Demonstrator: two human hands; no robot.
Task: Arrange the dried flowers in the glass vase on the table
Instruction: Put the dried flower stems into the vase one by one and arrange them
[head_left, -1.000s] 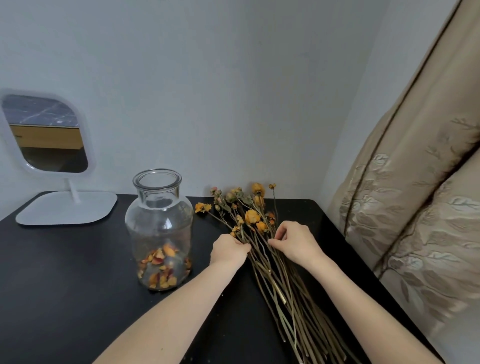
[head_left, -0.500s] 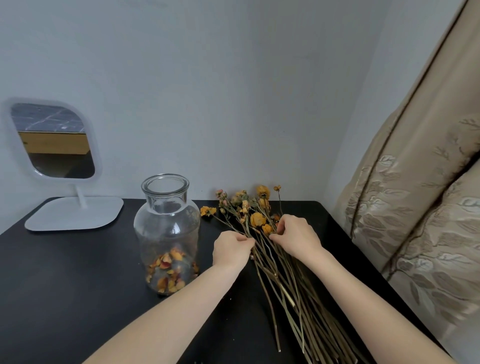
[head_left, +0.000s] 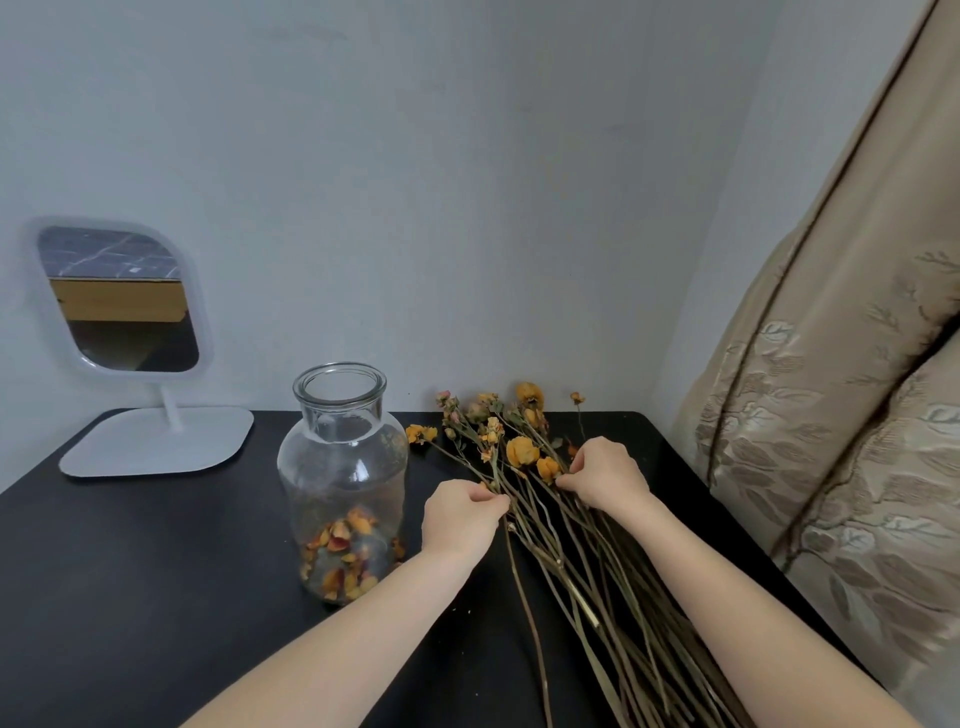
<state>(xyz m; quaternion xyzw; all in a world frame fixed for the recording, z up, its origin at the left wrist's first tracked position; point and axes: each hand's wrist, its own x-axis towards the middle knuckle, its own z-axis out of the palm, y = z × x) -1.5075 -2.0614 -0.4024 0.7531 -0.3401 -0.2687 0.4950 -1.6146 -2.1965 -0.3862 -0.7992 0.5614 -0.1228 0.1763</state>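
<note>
The dried flowers (head_left: 525, 451) lie flat on the black worktop (head_left: 130, 571), just right of the glass vase (head_left: 340, 467). Their heads point toward the wall and their long stems run back toward the person. The vase stands upright and open-mouthed, and holds only loose petals (head_left: 343, 556) at its bottom; no stem is in it yet.

Hands: the left hand (head_left: 457, 514) pinches stems at the bunch's left edge, fingers curled. The right hand (head_left: 605, 475) pinches stems just below the orange heads.

Handling: judge the bunch light, stiff and brittle. Heads and petals are likely to shed under pressure (the petals in the vase suggest as much). Take hold on the bare stems below the heads, never on the blooms. The stems cross one another, so separate a few before lifting.

Surroundings: the vase neck is narrower than its body, so feed stem ends in first. The left forearm passes close to the vase; a sideways knock could tip it. A white standing mirror (head_left: 119, 301) sits well apart at far left. A patterned curtain (head_left: 831, 415) hangs beside the worktop's right edge.
</note>
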